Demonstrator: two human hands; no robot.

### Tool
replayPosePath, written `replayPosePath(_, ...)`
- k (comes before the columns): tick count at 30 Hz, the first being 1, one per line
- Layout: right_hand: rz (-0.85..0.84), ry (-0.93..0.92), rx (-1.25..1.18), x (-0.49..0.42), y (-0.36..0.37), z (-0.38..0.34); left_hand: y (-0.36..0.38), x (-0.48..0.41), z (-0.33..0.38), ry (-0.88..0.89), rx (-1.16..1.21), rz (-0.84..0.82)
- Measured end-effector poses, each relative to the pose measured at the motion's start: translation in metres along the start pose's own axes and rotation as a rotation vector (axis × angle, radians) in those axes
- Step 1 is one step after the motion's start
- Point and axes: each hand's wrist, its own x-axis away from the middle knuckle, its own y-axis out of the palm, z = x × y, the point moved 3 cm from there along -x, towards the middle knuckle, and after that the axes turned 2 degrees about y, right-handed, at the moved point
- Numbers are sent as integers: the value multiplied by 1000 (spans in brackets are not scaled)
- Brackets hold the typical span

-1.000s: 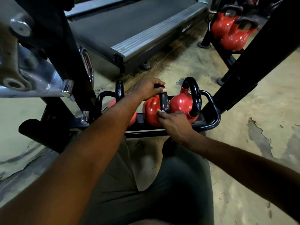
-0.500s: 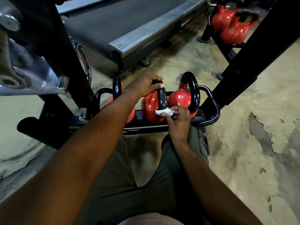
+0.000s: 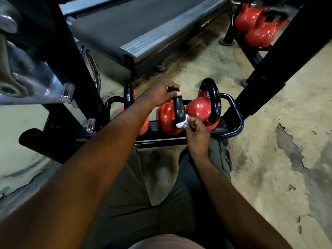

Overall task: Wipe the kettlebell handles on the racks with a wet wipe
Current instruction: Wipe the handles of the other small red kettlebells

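Note:
Three red kettlebells with black handles stand in a low black rack [image 3: 235, 126] on the floor. My left hand [image 3: 161, 93] grips the top of the middle kettlebell's handle [image 3: 179, 110]. My right hand [image 3: 196, 131] pinches a small white wet wipe [image 3: 180, 124] against the lower near end of that handle, where it meets the red body [image 3: 166, 119]. The right kettlebell [image 3: 199, 108] stands free beside it, its handle [image 3: 214, 99] upright. My left forearm covers most of the left kettlebell [image 3: 128, 95].
A treadmill deck [image 3: 143, 27] lies beyond the rack. A black slanted frame post [image 3: 280, 56] rises at the right, and behind it more red kettlebells [image 3: 258, 27] sit on another rack. A chrome machine part [image 3: 27, 76] juts in at the left. My knees are just below the rack.
My right hand has slid the wipe a little along the lower end of the middle handle. My left hand has kept its grip on the handle top.

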Motion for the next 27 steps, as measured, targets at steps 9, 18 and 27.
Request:
replayPosePath(9, -170, 175, -99, -18, 1, 0, 3, -4, -2, -5, 11, -7)
replayPosePath(18, -368, 576, -298, -82, 10, -32, 3, -3, -5, -11, 12, -2)
replayPosePath(27, -509, 653, -36, -89, 10, -61, 0, 2, -5, -44, 6, 6)
